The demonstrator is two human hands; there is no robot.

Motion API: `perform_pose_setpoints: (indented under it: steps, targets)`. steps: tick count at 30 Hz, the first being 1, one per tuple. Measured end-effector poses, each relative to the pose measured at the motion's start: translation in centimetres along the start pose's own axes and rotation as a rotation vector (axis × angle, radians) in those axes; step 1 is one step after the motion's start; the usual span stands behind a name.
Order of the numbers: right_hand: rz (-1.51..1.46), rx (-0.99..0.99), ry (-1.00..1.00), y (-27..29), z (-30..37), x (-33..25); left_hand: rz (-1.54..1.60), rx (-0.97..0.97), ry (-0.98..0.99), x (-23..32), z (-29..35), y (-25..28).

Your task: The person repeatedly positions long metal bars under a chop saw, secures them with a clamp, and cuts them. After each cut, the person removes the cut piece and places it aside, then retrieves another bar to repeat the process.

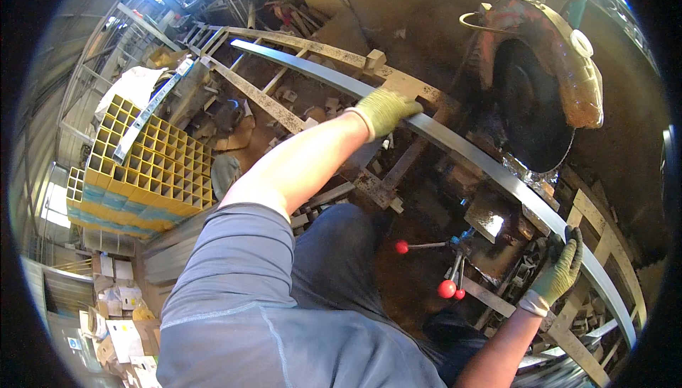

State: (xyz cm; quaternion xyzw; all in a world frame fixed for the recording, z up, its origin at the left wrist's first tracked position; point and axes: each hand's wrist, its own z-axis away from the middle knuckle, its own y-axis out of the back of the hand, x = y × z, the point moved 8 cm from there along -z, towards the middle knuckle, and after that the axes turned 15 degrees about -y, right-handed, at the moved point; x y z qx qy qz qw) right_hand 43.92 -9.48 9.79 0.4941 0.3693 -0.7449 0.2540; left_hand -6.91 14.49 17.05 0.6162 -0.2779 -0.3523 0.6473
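A long, straight silver metal bar point(477, 159) lies across a narrow frame of rails, running from the far left to the near right. My left hand point(387, 112), in a yellow-green glove, is closed over the bar on the far side of its middle. Nearer its right end, my gloved right hand point(560, 269) holds the bar's near edge with dark fingertips against the metal; its grip is partly hidden. Beyond the bar stands a cutting machine with a large dark disc point(527, 104) under a worn reddish guard point(568, 54). The bar passes in front of the disc.
Levers with red ball knobs point(446, 288) rise between my legs and the bar. Stacked yellow square tubes point(153, 164) stand at left, with a pale metal length point(149, 115) on top. Offcuts point(334, 107) litter the floor around the rails point(256, 90). Cardboard and papers point(124, 338) lie lower left.
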Motion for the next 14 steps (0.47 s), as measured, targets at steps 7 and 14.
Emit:
perform_pose_setpoints:
  steps: [7,14]
  targets:
    - [0.019,-0.053,-0.048,-0.7,0.4,1.0,-0.523,0.253,0.586,-11.2,11.8,-1.8]
    - [0.058,-0.045,0.013,-0.3,-0.2,1.6,0.082,-0.061,0.042,2.7,-2.4,-2.0]
